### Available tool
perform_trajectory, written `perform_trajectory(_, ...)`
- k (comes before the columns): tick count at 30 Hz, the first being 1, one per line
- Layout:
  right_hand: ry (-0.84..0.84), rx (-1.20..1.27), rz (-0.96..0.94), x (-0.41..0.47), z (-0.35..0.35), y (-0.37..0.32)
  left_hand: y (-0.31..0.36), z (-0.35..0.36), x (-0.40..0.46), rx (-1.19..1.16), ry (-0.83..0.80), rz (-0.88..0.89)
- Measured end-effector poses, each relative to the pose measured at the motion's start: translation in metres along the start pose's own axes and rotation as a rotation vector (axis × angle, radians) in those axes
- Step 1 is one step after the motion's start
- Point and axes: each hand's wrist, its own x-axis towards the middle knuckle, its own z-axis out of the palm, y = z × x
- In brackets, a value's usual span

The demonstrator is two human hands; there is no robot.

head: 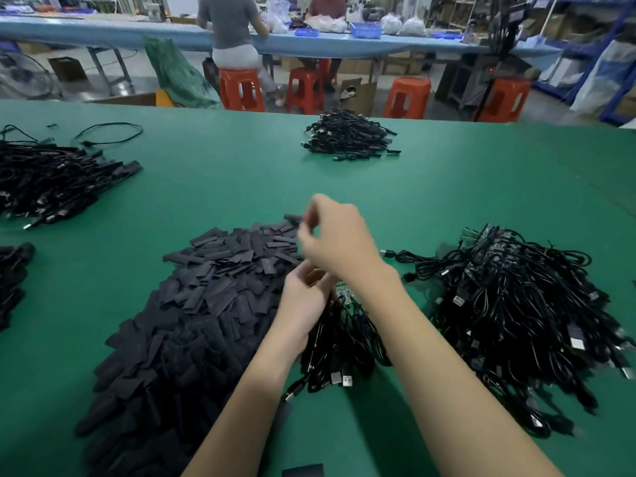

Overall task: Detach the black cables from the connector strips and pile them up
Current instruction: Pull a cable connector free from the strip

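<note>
Two hands of mine meet over the middle of the green felt-covered surface, forearms crossed. My left hand curls its grip around a bundle of black USB cables whose silver plugs lie toward me; a small green connector strip peeks out just beside that hand. My right hand hangs above and beyond it, thumb and fingers pinched on a short flat black sleeve piece, though motion blur softens the fingertips.

Left of both hands spreads a wide heap of flat black sleeve pieces, touching the left hand's edge. Right of my right forearm sits a big tangle of black cables with circuit strips, near but apart from the held bundle. Open green room lies between me and a small pile of finished black cables near the far edge. Another dark cable heap lies at the left edge, well apart. Beyond the far edge stand orange plastic stools
</note>
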Motion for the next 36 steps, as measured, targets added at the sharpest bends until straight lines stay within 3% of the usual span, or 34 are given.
perform_trajectory(3, 0.192, 0.414, 0.273, -0.018, -0.018, 0.042, 0.003, -0.004, 0.002, 0.002, -0.03, 0.036)
perform_trajectory(7, 0.141, 0.988, 0.418, -0.042, -0.016, 0.076, 0.003, -0.007, 0.002, -0.018, -0.062, 0.038)
perform_trajectory(10, 0.058, 1.288, 0.444, -0.052, -0.009, 0.089, 0.004, -0.013, 0.005, -0.023, -0.067, 0.028)
perform_trajectory(18, -0.014, 1.192, 0.47, -0.054, -0.004, 0.095, 0.007, -0.02, 0.008, -0.02, -0.106, 0.024)
perform_trajectory(27, -0.06, 1.428, 0.415, -0.054, 0.0, 0.089, 0.008, -0.014, 0.004, 0.013, -0.173, 0.032)
perform_trajectory(36, 0.075, 1.465, 0.398, -0.055, 0.001, 0.088, 0.011, -0.018, 0.008, -0.059, -0.159, -0.005)
